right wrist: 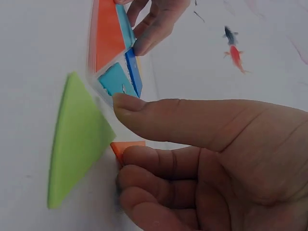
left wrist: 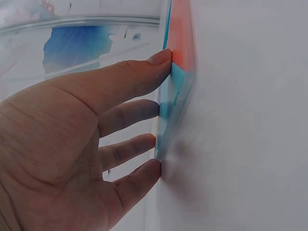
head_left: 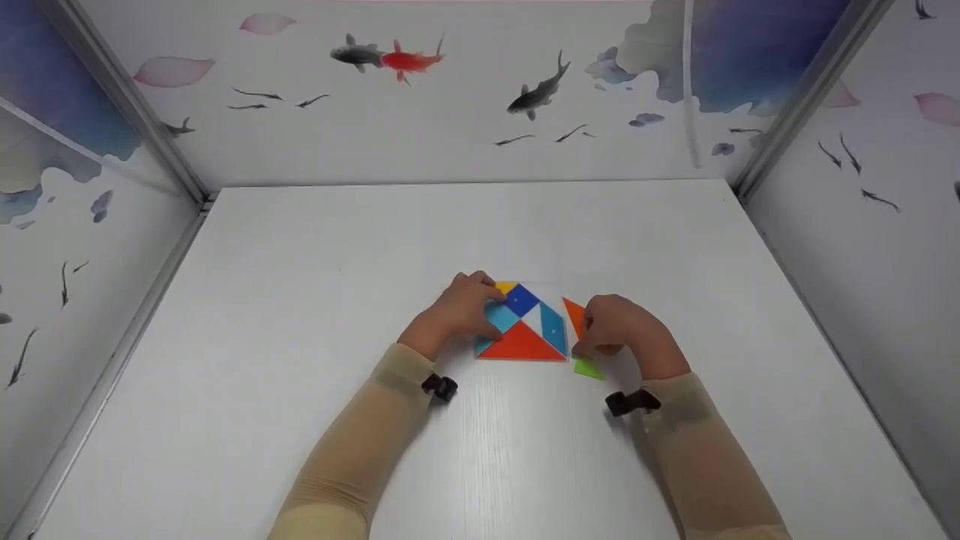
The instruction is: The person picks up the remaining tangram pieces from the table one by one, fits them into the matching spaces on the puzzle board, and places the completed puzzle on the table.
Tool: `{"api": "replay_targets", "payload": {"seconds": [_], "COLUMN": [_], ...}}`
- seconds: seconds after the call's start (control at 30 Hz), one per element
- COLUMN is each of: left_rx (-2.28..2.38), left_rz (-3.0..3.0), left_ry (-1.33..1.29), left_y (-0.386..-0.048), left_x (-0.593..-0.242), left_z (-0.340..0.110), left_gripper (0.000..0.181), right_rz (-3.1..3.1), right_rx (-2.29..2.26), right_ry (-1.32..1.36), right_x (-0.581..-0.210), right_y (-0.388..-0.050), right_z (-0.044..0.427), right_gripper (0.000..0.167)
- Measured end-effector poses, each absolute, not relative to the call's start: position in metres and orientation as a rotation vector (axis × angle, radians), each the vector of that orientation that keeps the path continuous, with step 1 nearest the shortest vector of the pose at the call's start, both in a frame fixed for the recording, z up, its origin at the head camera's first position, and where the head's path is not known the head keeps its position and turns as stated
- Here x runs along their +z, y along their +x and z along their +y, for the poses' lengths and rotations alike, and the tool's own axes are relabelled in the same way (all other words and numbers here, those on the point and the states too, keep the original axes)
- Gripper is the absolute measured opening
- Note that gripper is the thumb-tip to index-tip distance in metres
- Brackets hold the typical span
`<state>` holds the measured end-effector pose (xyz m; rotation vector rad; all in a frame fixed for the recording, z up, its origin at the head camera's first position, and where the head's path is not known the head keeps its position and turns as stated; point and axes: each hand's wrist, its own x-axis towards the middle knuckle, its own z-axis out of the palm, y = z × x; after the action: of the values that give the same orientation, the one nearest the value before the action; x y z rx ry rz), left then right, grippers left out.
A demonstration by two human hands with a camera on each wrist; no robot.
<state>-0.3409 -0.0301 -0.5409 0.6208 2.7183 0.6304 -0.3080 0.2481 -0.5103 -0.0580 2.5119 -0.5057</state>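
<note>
A tangram lies in a clear, flat tray (head_left: 551, 288). It holds a large red-orange triangle (head_left: 521, 343), a dark blue square (head_left: 520, 300), a yellow piece (head_left: 506, 287) and light blue pieces (head_left: 553, 330). My left hand (head_left: 463, 304) rests over the tray's left side, its thumb and fingertips spread on the pieces and edge. Right of the tray, my right hand (head_left: 621, 330) is over a loose orange triangle (head_left: 574, 315), which it partly hides. In the right wrist view its fingers curl beside that orange piece, with the thumb apart. A loose green triangle (right wrist: 77, 144) lies near the thumb.
The white tabletop (head_left: 300, 262) is bounded by walls printed with fish and petals (head_left: 450, 105) at the back and both sides. Small black cameras (head_left: 634, 403) are strapped to both wrists.
</note>
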Motion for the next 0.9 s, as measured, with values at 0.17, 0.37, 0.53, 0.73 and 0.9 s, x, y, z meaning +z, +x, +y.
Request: {"api": "replay_targets", "payload": {"seconds": [0.17, 0.37, 0.53, 0.73, 0.9], "left_rx": [0.628, 0.657, 0.662, 0.652, 0.657], "left_rz": [2.707, 2.704, 2.699, 2.707, 2.714], "left_ry": [0.594, 0.560, 0.557, 0.615, 0.617], "left_y": [-0.3386, -0.3379, -0.3389, -0.3390, -0.3383], "left_x": [-0.5432, -0.5419, -0.5417, -0.5394, -0.5359], "left_z": [-0.0303, -0.0315, -0.0311, -0.0317, -0.0307], "left_gripper": [0.062, 0.062, 0.062, 0.063, 0.063], "right_rz": [2.485, 2.478, 2.470, 2.472, 2.483], "right_rx": [-0.442, -0.439, -0.422, -0.409, -0.392], "right_ry": [-0.036, -0.073, -0.062, -0.052, -0.044], "right_x": [-0.5108, -0.5124, -0.5146, -0.5141, -0.5119], "right_y": [-0.3041, -0.3037, -0.3058, -0.3063, -0.3037], "right_z": [0.2493, 0.2481, 0.2489, 0.2494, 0.2452], "right_gripper": [0.029, 0.026, 0.025, 0.025, 0.027]}}
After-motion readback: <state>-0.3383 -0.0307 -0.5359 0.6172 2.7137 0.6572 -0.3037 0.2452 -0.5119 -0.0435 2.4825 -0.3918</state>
